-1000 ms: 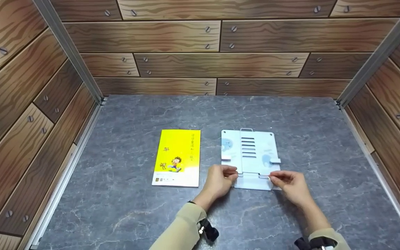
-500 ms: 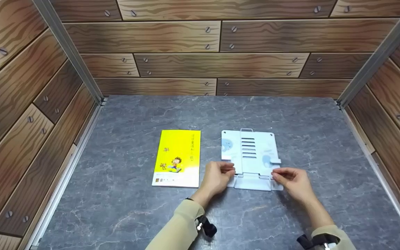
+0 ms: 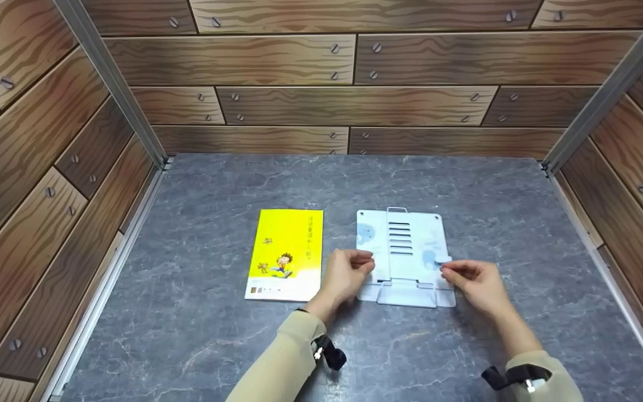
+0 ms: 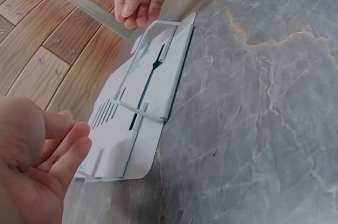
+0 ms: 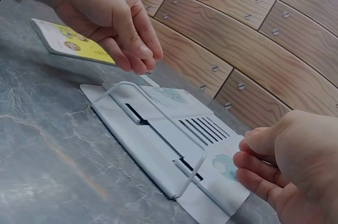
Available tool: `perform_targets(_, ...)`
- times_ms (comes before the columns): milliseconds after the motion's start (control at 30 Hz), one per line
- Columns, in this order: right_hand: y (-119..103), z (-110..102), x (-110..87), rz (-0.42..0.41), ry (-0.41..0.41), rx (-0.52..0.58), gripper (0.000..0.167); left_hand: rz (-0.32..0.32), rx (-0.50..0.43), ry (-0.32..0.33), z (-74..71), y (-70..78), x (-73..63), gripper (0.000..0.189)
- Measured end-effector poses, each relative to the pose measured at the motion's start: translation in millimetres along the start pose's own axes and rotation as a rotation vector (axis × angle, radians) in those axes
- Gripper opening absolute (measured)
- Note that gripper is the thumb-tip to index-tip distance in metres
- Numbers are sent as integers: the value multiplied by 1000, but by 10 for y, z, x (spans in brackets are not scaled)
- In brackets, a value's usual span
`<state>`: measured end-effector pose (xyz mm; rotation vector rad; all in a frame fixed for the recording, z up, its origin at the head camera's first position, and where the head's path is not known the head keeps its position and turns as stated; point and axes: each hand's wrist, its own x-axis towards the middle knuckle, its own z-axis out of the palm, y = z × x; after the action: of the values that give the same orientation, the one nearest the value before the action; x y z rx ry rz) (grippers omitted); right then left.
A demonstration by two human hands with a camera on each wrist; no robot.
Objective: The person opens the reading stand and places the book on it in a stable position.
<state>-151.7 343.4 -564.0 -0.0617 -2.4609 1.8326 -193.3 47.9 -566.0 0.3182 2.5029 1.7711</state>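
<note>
A pale blue-white book stand lies flat on the grey marbled surface, with a row of slots down its middle and faint blue pictures. Its wire page holder stands raised over the lower lip, as both wrist views show. My left hand hovers by the stand's left edge, fingers loosely curled and thumb near the fingertips, holding nothing. On the opposite side my right hand is similarly curled, its fingertips right at the right-hand clip and nothing visible between them. The left-hand clip is hidden behind my left hand in the head view.
A yellow and white book with a cartoon child lies left of the stand, beside my left hand. Wood-patterned walls with metal corner posts enclose the marbled surface at the back and sides.
Both hands have moved up along the stand's sides, away from the wire near the lower lip. My right fingers have let go of the wire. Book and stand stay put.
</note>
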Motion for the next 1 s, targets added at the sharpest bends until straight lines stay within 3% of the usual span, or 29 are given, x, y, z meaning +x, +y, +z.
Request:
perform_targets(367, -69, -102, 184, -1, -29, -56, 24, -11, 31, 24, -55, 45, 186, 20)
perform_targets(567, -142, -130, 305, 3, -30, -32, 29, -8, 19, 31, -84, 48, 319, 20)
perform_targets(867, -157, -147, 452, 28, -17, -113, 30, -52, 29, 58, -146, -48, 466, 20)
perform_targets(1000, -169, -155, 528, 37, -18, -100, 32, -89, 13, 70, -178, -39, 526, 20)
